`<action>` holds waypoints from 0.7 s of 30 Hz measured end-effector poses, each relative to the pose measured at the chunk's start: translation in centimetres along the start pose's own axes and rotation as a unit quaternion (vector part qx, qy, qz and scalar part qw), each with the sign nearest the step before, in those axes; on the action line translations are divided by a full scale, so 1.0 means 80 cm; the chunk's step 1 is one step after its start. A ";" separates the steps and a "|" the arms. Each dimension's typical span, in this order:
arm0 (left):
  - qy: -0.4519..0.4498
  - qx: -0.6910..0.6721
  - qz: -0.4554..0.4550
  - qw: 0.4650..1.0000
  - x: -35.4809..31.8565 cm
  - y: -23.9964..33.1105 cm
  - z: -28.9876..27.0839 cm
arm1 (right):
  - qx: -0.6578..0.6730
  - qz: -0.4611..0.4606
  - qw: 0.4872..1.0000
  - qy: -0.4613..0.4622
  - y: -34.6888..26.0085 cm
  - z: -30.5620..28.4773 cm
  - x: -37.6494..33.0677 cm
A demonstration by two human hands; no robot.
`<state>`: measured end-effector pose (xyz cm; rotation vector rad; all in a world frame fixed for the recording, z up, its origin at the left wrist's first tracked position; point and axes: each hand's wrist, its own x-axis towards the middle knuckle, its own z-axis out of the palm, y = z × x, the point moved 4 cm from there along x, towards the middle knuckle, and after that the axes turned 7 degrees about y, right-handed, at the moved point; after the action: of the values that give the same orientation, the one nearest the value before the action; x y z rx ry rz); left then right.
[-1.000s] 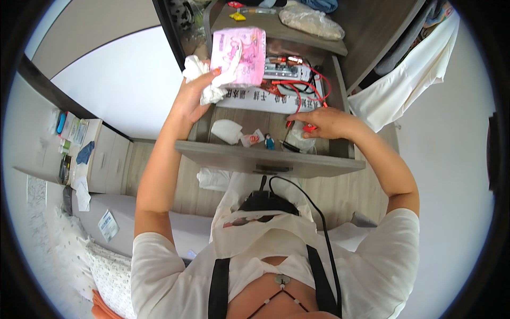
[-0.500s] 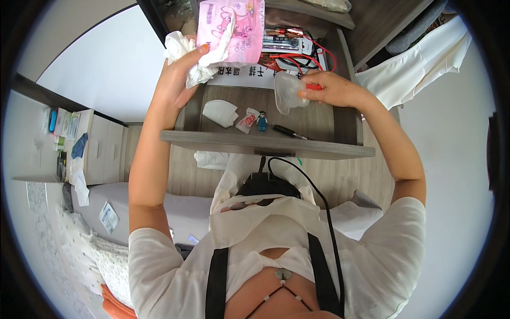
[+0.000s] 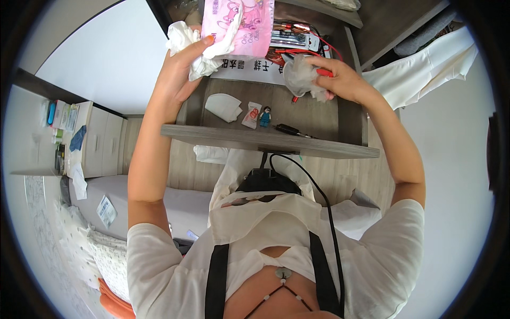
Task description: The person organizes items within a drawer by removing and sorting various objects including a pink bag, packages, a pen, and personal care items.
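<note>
My left hand [image 3: 186,69], at the drawer's left side, is closed on a pink printed soft pack [image 3: 255,32] and a crumpled white tissue [image 3: 183,40]. A twisted white strip lies across the pack's front. My right hand [image 3: 345,80] grips a crumpled clear plastic bag [image 3: 300,77] over the drawer's right half. Something red shows at its fingers. Below, inside the open grey wooden drawer [image 3: 265,142], lie a folded white pad [image 3: 223,107], a small white-and-red packet [image 3: 251,115], a blue toy figure [image 3: 265,116] and a black pen-like item [image 3: 292,130].
Red and black cables [image 3: 332,48] and a packaged tool [image 3: 292,40] fill the drawer's back, beside a white printed strip [image 3: 249,72]. White cloth [image 3: 425,69] hangs at the right. A black cord [image 3: 324,202] runs down my front. Left stands a cabinet [image 3: 103,143].
The plastic bag has bunched up in my right hand, which has shifted slightly right. A small red tip now shows below the bag. My left hand and the pink pack have moved slightly right.
</note>
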<state>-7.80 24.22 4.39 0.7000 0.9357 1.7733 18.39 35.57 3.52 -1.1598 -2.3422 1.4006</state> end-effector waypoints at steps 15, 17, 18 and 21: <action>0.014 0.040 -0.016 0.999 -0.001 -0.002 -0.002 | -0.061 -0.086 0.992 0.072 -0.044 -0.035 0.034; 0.008 0.065 -0.020 0.998 -0.004 0.000 0.001 | -0.069 -0.049 0.992 0.098 -0.037 -0.041 0.033; 0.018 0.062 -0.012 0.998 -0.006 0.002 0.002 | -0.109 -0.060 0.985 0.118 -0.037 -0.046 0.032; 0.022 0.045 0.008 0.999 -0.001 0.003 -0.004 | -0.189 -0.128 0.950 0.213 -0.030 -0.061 0.037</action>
<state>-8.15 24.00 4.38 0.7309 1.0483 1.7760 17.60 40.29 7.41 -1.0575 -2.3776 0.5592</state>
